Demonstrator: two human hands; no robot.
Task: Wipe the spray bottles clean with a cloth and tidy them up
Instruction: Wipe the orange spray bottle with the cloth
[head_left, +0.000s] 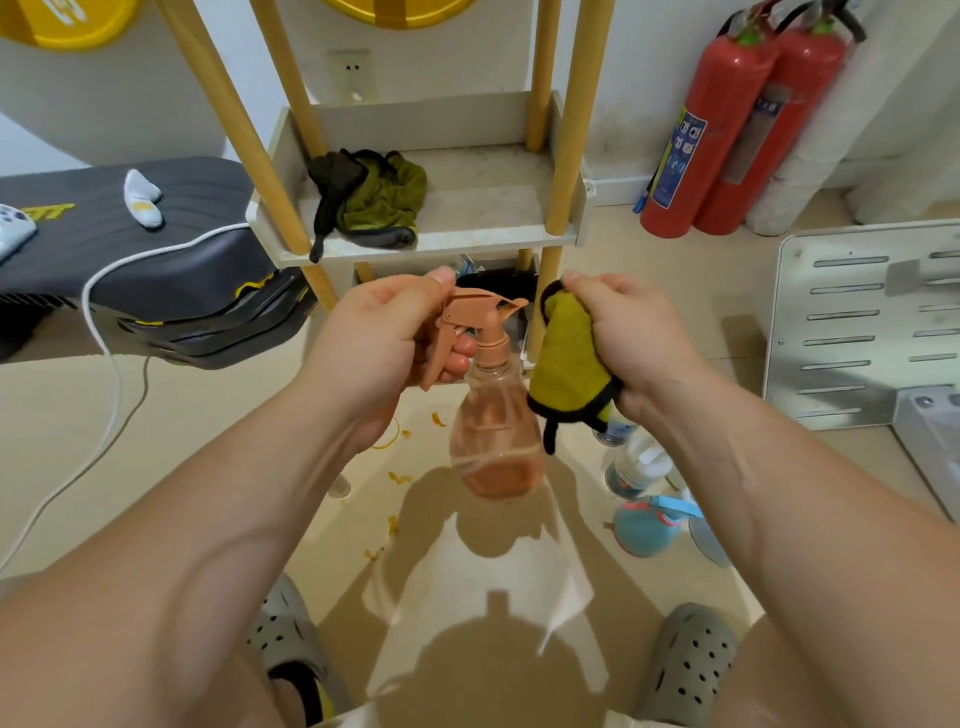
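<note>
My left hand (387, 332) grips the pink trigger head of a clear pink spray bottle (493, 431), which hangs upright in the air at the middle of the view. My right hand (631, 340) pinches a yellow-green cloth with black edging (571, 364), held close to the right of the bottle's neck; whether it touches the bottle I cannot tell. On the floor at the lower right lie a blue spray bottle (649, 525) and a clear one with a white head (631, 465), partly hidden by my right forearm.
A wooden-post shelf unit (467, 228) stands just ahead, with a dark green and black cloth (374, 200) on its shelf. Two red fire extinguishers (727, 130) stand at the right wall. A grey metal panel (862, 327) sits right, a dark padded bench (156, 249) left. Yellow scraps litter the floor.
</note>
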